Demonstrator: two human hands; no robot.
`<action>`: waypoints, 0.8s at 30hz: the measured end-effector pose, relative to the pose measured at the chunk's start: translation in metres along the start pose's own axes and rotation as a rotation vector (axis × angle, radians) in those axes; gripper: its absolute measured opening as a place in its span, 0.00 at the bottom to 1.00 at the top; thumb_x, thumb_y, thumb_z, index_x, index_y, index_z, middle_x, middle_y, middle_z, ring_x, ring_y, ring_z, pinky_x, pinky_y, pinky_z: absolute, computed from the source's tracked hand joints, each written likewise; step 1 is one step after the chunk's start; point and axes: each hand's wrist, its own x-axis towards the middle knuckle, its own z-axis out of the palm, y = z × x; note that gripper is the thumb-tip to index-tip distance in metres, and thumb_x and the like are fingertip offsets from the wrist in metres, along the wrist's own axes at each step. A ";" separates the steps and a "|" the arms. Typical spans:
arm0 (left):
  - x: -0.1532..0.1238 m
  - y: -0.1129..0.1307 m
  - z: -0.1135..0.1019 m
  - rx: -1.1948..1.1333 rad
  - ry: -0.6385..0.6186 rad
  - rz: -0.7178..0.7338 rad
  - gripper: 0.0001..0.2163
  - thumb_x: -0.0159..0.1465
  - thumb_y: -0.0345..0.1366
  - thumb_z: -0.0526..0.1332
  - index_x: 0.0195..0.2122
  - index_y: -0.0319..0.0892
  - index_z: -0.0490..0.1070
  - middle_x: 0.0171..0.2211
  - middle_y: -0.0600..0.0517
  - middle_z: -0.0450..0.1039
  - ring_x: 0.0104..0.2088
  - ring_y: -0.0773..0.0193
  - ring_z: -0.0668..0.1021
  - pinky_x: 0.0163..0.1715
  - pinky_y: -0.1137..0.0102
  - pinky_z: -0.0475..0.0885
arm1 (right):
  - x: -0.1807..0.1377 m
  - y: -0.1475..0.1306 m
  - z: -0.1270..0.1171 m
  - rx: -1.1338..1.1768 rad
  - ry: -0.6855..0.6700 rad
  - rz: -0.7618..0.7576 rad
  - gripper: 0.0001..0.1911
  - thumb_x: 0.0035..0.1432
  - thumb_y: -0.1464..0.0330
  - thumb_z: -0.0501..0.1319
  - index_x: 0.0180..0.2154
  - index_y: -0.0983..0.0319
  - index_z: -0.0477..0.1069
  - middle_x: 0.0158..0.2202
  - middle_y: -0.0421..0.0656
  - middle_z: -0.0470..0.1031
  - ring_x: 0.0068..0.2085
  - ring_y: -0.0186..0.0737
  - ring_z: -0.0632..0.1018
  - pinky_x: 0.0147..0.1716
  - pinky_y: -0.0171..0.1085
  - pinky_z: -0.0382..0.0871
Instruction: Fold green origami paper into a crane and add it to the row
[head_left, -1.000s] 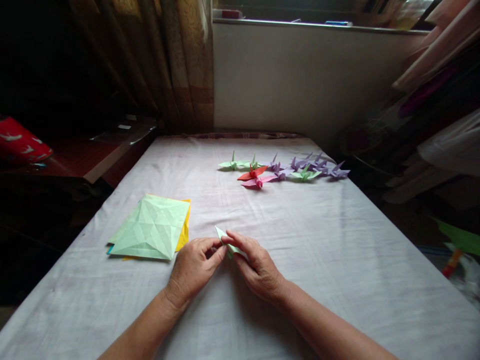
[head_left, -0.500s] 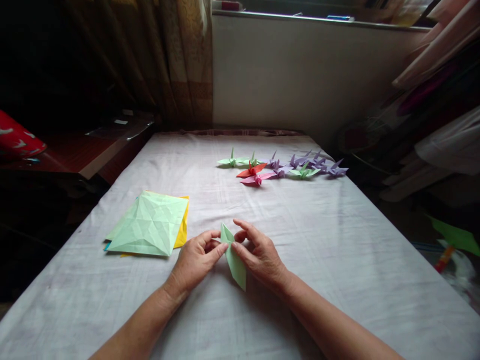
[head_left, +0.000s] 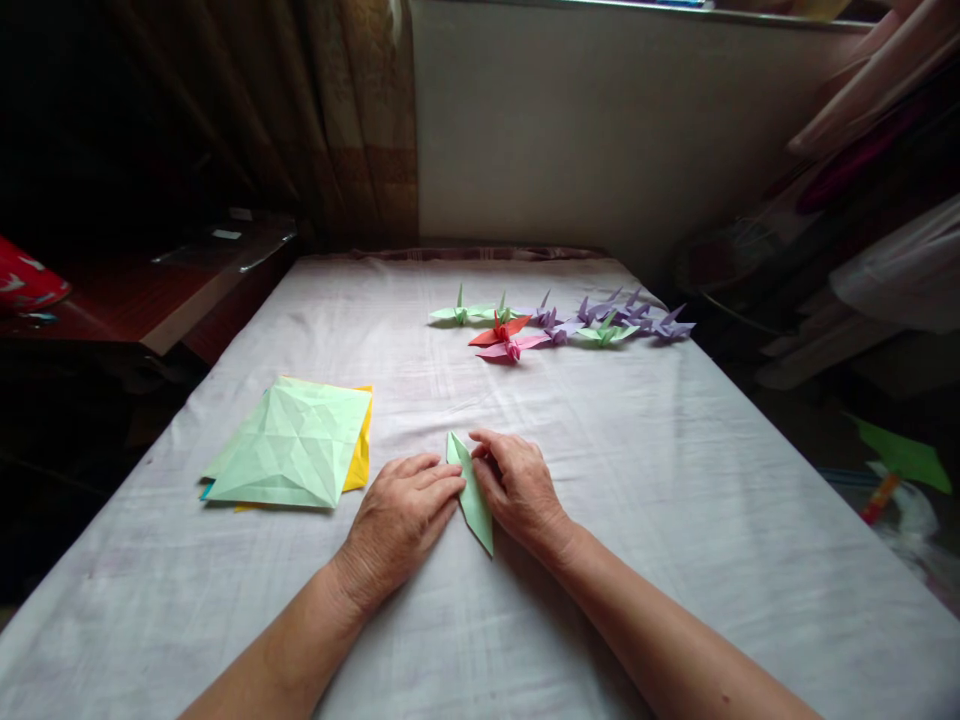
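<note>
A light green folded paper (head_left: pixel 474 505), long and pointed at both ends, lies on the cloth between my hands. My left hand (head_left: pixel 401 510) rests palm down, its fingers stretched out flat and their tips on the paper's left edge. On the other side, my right hand (head_left: pixel 521 490) has its fingers bent, with the thumb and fingertips closed at the paper's right edge. The exact grip is partly hidden behind the fingers.
Left of my hands lies a stack of creased square papers (head_left: pixel 296 445), light green over yellow and blue. Several folded paper cranes (head_left: pixel 514 348) in green, red, pink and purple stand toward the back right. A white cloth (head_left: pixel 637 570) covers the table.
My left hand has turned from pinching the paper to lying flat at its edge. The right thumb has slid back to the paper's right side. The view has tipped slightly downward.
</note>
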 end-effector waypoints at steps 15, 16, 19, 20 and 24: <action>0.001 -0.002 -0.006 -0.085 -0.136 -0.086 0.14 0.64 0.38 0.64 0.51 0.50 0.74 0.50 0.52 0.79 0.53 0.52 0.75 0.54 0.55 0.69 | 0.006 0.012 -0.039 0.007 -0.344 -0.338 0.13 0.57 0.76 0.63 0.43 0.56 0.76 0.43 0.43 0.77 0.42 0.40 0.75 0.44 0.40 0.68; 0.001 -0.003 -0.006 -0.089 -0.138 -0.087 0.15 0.64 0.39 0.65 0.51 0.50 0.74 0.51 0.52 0.78 0.53 0.52 0.75 0.54 0.55 0.68 | 0.006 0.013 -0.038 0.011 -0.336 -0.335 0.12 0.58 0.75 0.63 0.43 0.56 0.76 0.43 0.43 0.77 0.42 0.40 0.75 0.44 0.40 0.68; 0.003 -0.002 -0.006 -0.096 -0.120 -0.095 0.12 0.64 0.40 0.64 0.49 0.50 0.75 0.49 0.52 0.79 0.52 0.53 0.75 0.52 0.57 0.69 | 0.004 0.014 -0.034 0.030 -0.288 -0.316 0.10 0.60 0.73 0.62 0.42 0.56 0.77 0.42 0.42 0.78 0.42 0.40 0.76 0.44 0.40 0.67; 0.005 -0.002 -0.006 -0.098 -0.109 -0.100 0.11 0.64 0.39 0.64 0.48 0.50 0.76 0.48 0.53 0.80 0.52 0.53 0.76 0.51 0.57 0.68 | 0.004 0.014 -0.032 0.033 -0.270 -0.304 0.09 0.60 0.73 0.62 0.41 0.56 0.77 0.41 0.43 0.78 0.42 0.40 0.76 0.44 0.40 0.67; 0.010 0.001 -0.002 -0.143 -0.049 -0.135 0.05 0.67 0.36 0.61 0.41 0.48 0.77 0.44 0.54 0.81 0.47 0.58 0.77 0.47 0.61 0.68 | 0.002 0.012 -0.026 0.060 -0.232 -0.231 0.06 0.64 0.70 0.60 0.38 0.58 0.76 0.41 0.43 0.79 0.41 0.40 0.76 0.43 0.41 0.66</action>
